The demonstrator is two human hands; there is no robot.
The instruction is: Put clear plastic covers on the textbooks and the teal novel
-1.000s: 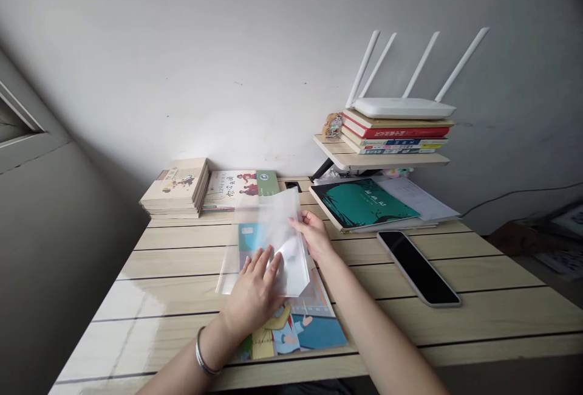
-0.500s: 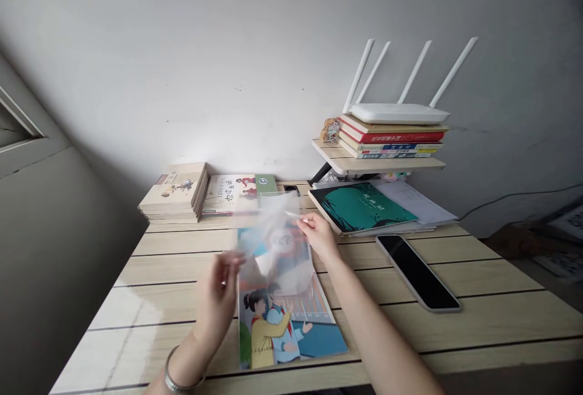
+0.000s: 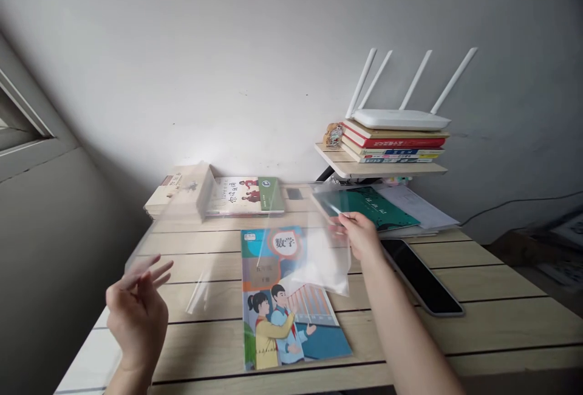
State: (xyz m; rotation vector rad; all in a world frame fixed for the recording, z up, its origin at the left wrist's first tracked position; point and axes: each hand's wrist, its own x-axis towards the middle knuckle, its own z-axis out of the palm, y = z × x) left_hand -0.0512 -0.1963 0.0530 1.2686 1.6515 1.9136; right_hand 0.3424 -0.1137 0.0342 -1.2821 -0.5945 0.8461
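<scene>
Between my hands a clear plastic book cover (image 3: 325, 255) is spread out above the table. My left hand (image 3: 139, 313) pinches its left edge between thumb and finger, the other fingers lifted. At the other side, my right hand (image 3: 359, 234) is closed on the cover's right part. Beneath the film a maths textbook (image 3: 273, 334) lies flat on the table, its illustrated front cover facing up. The transparent sheet overlaps the upper part of the textbook and, from my viewpoint, the books behind.
Stacked books (image 3: 175, 194) and a white-and-green book (image 3: 246, 194) sit along the wall. A green book (image 3: 392, 212) lies on papers (image 3: 419, 203) at the right, near a phone (image 3: 426, 279). A small raised shelf (image 3: 387, 168) holds books and a white router (image 3: 401, 118).
My hands have moved apart, the left one leftward and the right one rightward. The bunched plastic has opened out into a wide sheet, and more of the textbook shows.
</scene>
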